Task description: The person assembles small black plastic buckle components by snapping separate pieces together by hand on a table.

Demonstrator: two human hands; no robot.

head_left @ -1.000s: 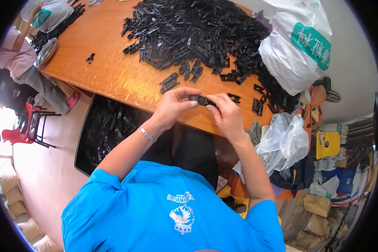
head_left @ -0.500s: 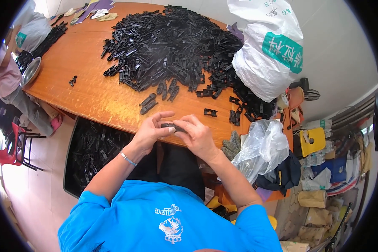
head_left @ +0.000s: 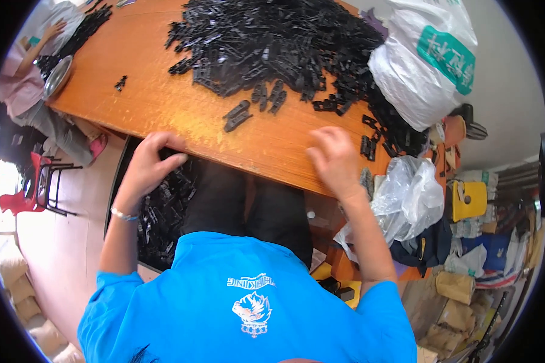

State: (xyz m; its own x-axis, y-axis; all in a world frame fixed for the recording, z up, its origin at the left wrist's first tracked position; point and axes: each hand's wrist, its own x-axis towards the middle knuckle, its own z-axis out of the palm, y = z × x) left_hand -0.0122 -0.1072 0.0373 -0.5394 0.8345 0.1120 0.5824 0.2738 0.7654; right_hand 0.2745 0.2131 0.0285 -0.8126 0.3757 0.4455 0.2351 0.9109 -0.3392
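Note:
My left hand point(head_left: 154, 162) is at the table's front edge, above a black bin point(head_left: 127, 151) full of small black plastic parts point(head_left: 163, 202). Its thumb and fingers are apart, with nothing visible between them. My right hand point(head_left: 338, 162) is over the right part of the wooden table point(head_left: 254, 142). Its fingers are bent and slightly blurred, and the hand hides the spot beneath it. Two black plastic clips point(head_left: 237, 116) lie side by side between my hands and the big pile of black parts point(head_left: 278, 45). More clips point(head_left: 269, 97) lie at the pile's near edge.
A white woven sack point(head_left: 430, 66) stands at the right of the pile. A clear plastic bag point(head_left: 409, 196) is near the table's right corner. At the far left, a person point(head_left: 27, 85) works beside a metal bowl point(head_left: 59, 77); a red chair point(head_left: 30, 190) stands on the floor.
My hands, together around a dark part half a second ago, have parted. The left went left over the bin, the right onto the table; that part no longer shows. The view has shifted.

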